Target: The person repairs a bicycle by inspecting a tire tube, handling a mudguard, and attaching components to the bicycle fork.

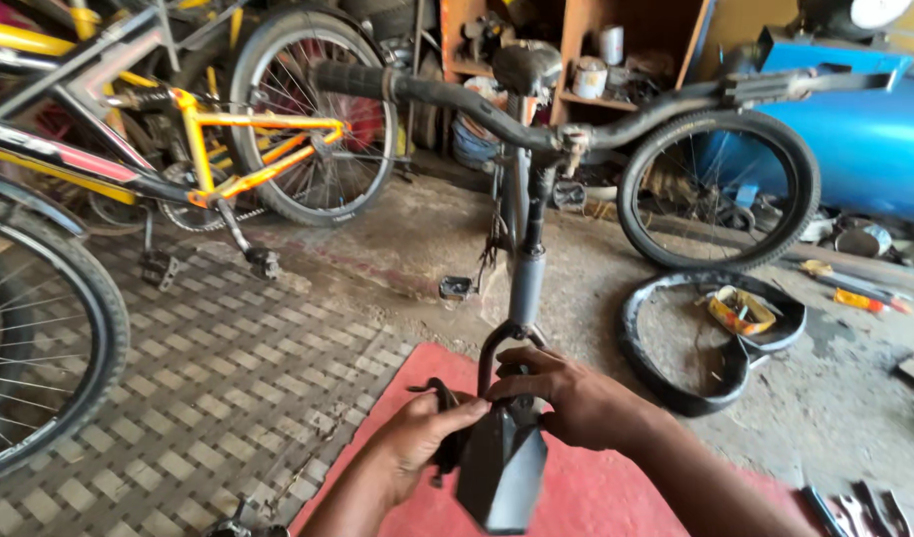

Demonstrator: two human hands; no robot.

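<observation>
Hands at the front fork of a bicycle without its front wheel, seen from the head camera. The fork (504, 348) stands near-upright over a red mat (596, 497), its long axis running from the handlebar (497, 114) down toward the viewer. A dark mudguard piece (501, 467) sits directly below the fork crown, between the two hands. The left hand (422, 438) has its fingers curled around the mudguard's upper left edge and a small black bracket. The right hand (566, 398) lies higher and nearer the crown, fingers closed over the top of the mudguard where it meets the fork. A loose tyre (710, 338) lies on the ground to the right, well apart; an orange bicycle (268, 149) stands behind at left.
</observation>
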